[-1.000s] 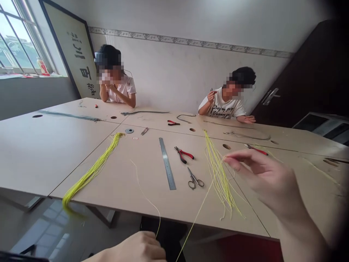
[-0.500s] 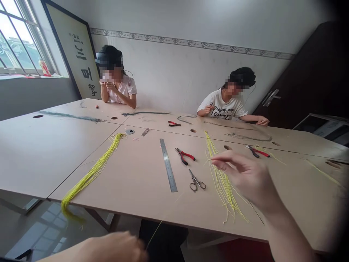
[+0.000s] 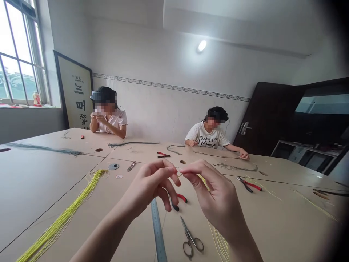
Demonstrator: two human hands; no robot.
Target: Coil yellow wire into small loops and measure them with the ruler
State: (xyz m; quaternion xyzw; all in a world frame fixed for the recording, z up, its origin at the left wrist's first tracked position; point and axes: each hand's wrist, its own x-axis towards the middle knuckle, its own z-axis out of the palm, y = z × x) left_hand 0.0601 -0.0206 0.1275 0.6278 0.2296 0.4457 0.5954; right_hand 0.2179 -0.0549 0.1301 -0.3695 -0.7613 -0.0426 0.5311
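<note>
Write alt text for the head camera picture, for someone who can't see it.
Two raised hands, left hand and right hand, pinch a thin yellow cord between their fingertips above a beige table. Below lie scissors, a steel ruler and red-handled pliers.

One head-worn view looks forward across the table [image 3: 49, 182], close above both raised hands.
</note>
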